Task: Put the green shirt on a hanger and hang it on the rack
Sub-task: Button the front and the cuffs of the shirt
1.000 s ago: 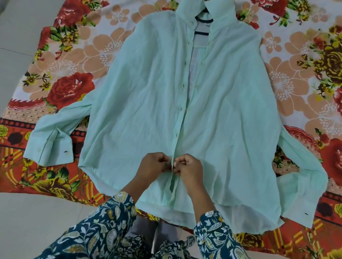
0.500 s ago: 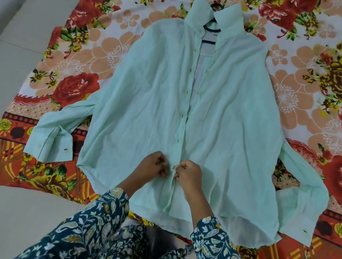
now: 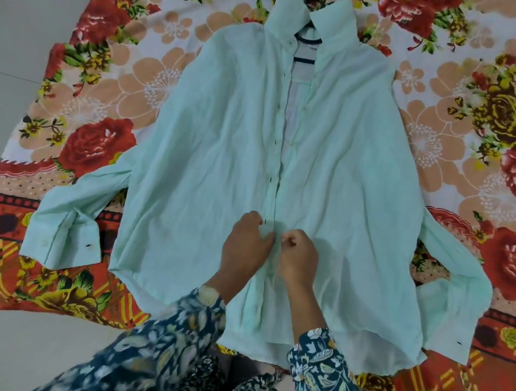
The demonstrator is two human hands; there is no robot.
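The green shirt (image 3: 224, 143) already wore its hanger (image 3: 307, 39) at the collar; both hands, left hand (image 3: 246, 249) and right hand (image 3: 297, 259), pinched its lower placket, buttoning. Hanging remained.

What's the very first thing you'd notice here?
A big pale green shirt lies spread flat in the middle, sleeves out to both sides. Under it is a bright blanket with red and yellow flowers, laid on the pale floor. Near the shirt's bottom, the left hand and right hand pinch its front edges together.
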